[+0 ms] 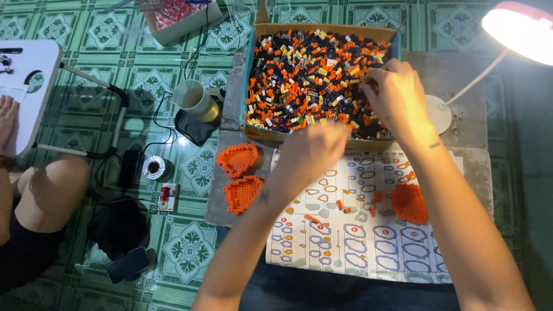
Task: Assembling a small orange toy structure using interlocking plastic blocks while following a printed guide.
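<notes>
In the upper middle of the frame a cardboard box [253, 75] sits heaped with small orange, black, yellow and white building bricks [305, 69]. The right hand [394, 95] rests inside it at the right edge, fingers curled down into the pile; whether they pinch a brick cannot be told. The left hand [314, 151], blurred, hovers at the box's near wall in the centre of the frame, and how its fingers stand cannot be told. Below both hands lies a printed instruction sheet [357, 242] with numbered outline steps, a few loose orange bricks [313, 218] scattered on it. A rounded orange brick assembly [410, 203] rests on the sheet's right side, and 2 more orange brick assemblies [238, 159] lie just left of the sheet. At upper right a white desk lamp [518, 26] glows. Left of the box stands a mug [196, 99] on the green patterned floor tiles [86, 103]; another person's knee [55, 190] shows at far left
</notes>
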